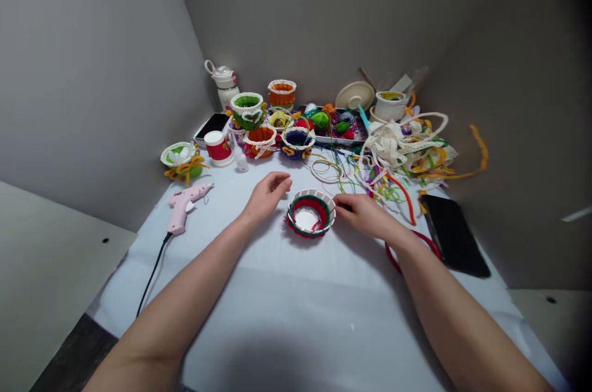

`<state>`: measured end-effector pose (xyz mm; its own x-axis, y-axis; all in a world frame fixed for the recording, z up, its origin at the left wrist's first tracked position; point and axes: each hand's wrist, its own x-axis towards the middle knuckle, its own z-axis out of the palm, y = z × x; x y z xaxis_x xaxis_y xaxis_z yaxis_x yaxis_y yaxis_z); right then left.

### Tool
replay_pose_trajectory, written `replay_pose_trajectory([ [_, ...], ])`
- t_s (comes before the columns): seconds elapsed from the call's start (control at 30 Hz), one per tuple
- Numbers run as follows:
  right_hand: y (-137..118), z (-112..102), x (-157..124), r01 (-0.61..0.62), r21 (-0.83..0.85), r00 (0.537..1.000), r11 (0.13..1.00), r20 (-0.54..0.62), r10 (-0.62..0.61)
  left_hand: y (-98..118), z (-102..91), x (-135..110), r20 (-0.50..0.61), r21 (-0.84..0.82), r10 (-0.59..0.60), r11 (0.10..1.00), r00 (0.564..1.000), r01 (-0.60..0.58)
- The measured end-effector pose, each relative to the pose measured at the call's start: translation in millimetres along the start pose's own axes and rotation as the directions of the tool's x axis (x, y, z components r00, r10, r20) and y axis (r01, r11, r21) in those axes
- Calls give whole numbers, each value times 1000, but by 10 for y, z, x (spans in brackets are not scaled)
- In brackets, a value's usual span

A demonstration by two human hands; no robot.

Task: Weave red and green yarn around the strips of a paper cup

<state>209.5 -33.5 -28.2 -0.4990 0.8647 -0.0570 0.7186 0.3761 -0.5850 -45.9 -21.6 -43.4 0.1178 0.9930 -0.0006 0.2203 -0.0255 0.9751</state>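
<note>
A small paper cup basket (310, 214) woven with red and green yarn sits on the white table (296, 312) between my hands. To its left hovers my left hand (267, 195), fingers loosely curled and apart, holding nothing. My right hand (363, 212) rests against the basket's right rim, with fingers pinched on a red cord (401, 264) that trails back under my wrist.
Several finished yarn baskets (259, 124) and a tray of yarn balls (330, 124) line the back. A tangle of lace and cords (407, 148) lies at the right, a black phone (456, 235) beside it. A pink glue gun (182, 207) lies at the left.
</note>
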Motion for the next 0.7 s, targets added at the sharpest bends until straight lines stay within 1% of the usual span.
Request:
replay_pose_trajectory([
  [0.03, 5, 50, -29, 1, 26, 1000, 1000, -29, 0, -69, 4, -89, -19, -42, 31, 999, 999, -32],
  [0.07, 3, 98, -53, 1, 55, 998, 999, -59, 2, -128, 8, -176, 6, -77, 76, 994, 997, -75],
  [0.13, -13, 189, -90, 1, 113, 993, 994, -119, 13, -205, 16, -324, 111, -105, 186, 979, 976, -174],
  [0.17, -24, 230, -104, 2, 142, 988, 990, -151, 19, -222, 22, -379, 171, -64, 205, 978, 964, -196],
  [0.2, -35, 268, -116, 5, 168, 983, 986, -184, 26, -225, 30, -420, 221, 11, 195, 979, 956, -202],
  [0.27, -51, 330, -143, 19, 209, 973, 978, -230, 30, -194, 60, -464, 269, 160, 162, 965, 949, -210],
  [0.33, -54, 371, -175, 51, 220, 973, 974, -229, 1, -130, 103, -470, 288, 242, 167, 940, 943, -241],
  [0.4, -49, 389, -209, 91, 198, 981, 976, -186, -54, -55, 150, -462, 310, 270, 203, 918, 929, -291],
  [0.47, -44, 393, -231, 126, 153, 985, 980, -136, -105, 4, 193, -452, 289, 290, 216, 909, 933, -300],
  [0.53, -45, 395, -232, 143, 118, 985, 983, -115, -130, 29, 231, -446, 252, 317, 216, 903, 943, -291],
  [0.6, -52, 403, -214, 152, 114, 982, 982, -125, -138, 13, 267, -441, 224, 368, 220, 883, 949, -292],
  [0.7, -68, 430, -176, 162, 122, 976, 979, -165, -141, -47, 310, -431, 186, 478, 228, 829, 956, -290],
])
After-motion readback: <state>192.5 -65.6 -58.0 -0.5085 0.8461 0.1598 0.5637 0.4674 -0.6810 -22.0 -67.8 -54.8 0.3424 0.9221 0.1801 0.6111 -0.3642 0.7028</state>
